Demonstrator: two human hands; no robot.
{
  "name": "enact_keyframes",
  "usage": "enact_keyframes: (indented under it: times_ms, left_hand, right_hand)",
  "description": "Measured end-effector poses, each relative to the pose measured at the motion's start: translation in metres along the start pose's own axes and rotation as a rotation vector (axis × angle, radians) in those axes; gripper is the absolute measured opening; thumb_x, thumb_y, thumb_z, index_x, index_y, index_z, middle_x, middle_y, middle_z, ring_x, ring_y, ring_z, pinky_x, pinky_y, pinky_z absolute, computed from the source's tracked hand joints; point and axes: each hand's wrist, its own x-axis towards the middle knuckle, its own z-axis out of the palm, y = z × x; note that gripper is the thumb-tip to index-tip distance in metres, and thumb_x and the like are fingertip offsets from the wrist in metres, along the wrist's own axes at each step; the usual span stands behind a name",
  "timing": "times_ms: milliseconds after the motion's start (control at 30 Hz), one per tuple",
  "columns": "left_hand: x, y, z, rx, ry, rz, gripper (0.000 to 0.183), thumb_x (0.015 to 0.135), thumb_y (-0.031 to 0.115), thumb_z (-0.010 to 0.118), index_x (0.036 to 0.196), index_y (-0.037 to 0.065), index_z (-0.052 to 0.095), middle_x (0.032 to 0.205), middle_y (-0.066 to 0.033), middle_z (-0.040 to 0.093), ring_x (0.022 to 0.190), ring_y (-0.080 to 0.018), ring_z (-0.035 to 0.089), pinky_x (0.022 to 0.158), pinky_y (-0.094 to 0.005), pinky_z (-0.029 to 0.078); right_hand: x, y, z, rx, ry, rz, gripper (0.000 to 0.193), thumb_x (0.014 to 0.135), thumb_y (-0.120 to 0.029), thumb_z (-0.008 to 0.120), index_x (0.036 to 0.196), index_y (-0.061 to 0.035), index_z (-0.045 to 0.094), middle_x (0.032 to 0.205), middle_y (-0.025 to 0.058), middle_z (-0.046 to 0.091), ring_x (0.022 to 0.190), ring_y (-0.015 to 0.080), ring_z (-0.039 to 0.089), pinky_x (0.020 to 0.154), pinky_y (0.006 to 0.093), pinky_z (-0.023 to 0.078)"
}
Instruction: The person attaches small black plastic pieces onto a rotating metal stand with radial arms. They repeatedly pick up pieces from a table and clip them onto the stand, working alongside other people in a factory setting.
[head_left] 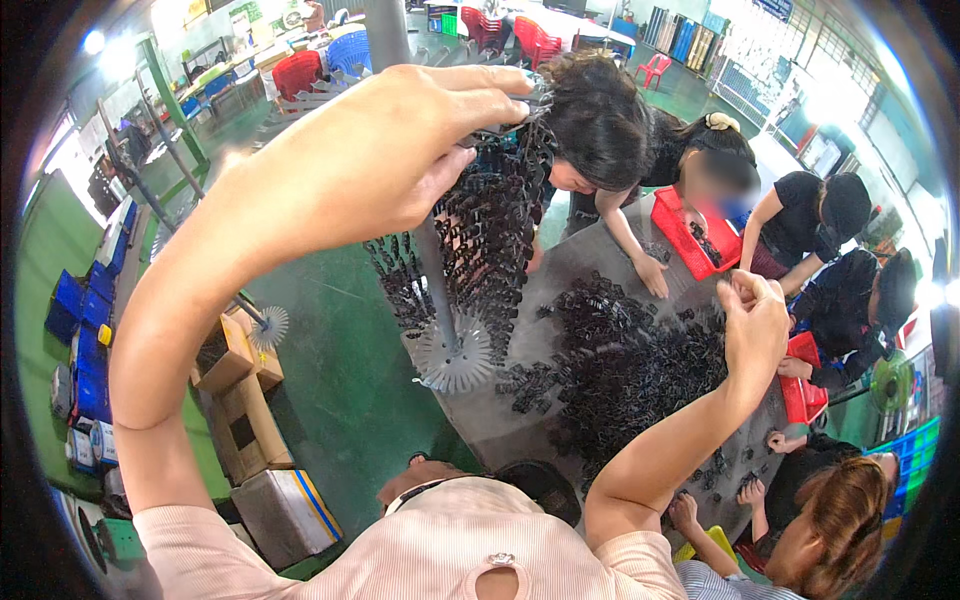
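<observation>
Your left hand (390,150) is raised high and far, fingers curled and pinched on the top of a hanging cluster of small black clips (490,230) strung around the upright grey pole (432,270); the cluster's long axis runs straight down from that hand toward the spiked disc (455,360). Your right hand (752,325) sits off to the right, well apart from the pole, fingers closed narrow, and what it pinches is too small to tell. The loose pile of black clips (625,365) lies on the grey table (500,425) between the pole and that hand, nearer your right
</observation>
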Motion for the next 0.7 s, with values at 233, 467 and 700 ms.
enact_keyframes:
  times_ms: [233,467,700]
  left_hand:
    - [0.018,0.021,-0.005,0.129,-0.187,-0.173,0.043,0.080,0.002,0.061,0.122,-0.005,0.056,0.128,-0.0213,0.056,0.120,-0.0365,0.053,0.103,-0.0413,0.043]
    - [0.014,0.017,0.003,0.150,-0.120,-0.113,0.046,0.075,-0.010,0.053,0.120,-0.005,0.058,0.124,-0.0199,0.059,0.116,-0.0364,0.055,0.100,-0.0403,0.045]
    - [-0.007,-0.005,-0.001,0.016,-0.021,0.029,0.051,0.075,-0.009,0.056,0.125,-0.001,0.054,0.134,-0.0183,0.052,0.126,-0.0362,0.048,0.106,-0.0419,0.040]
  right_hand:
    - [-0.009,-0.133,0.030,0.497,0.157,-0.411,0.020,0.077,-0.011,0.073,0.096,-0.0035,0.071,0.084,0.0096,0.063,0.077,0.0229,0.062,0.071,0.0324,0.048]
    - [0.002,-0.153,0.055,0.814,0.145,-0.510,0.011,0.078,-0.012,0.071,0.080,-0.0025,0.067,0.080,0.0125,0.061,0.075,0.0286,0.062,0.069,0.0371,0.046]
    - [0.008,-0.003,-0.004,0.096,-0.022,-0.027,0.029,0.080,-0.019,0.072,0.103,-0.0008,0.069,0.086,0.0160,0.066,0.078,0.0284,0.066,0.076,0.0369,0.051]
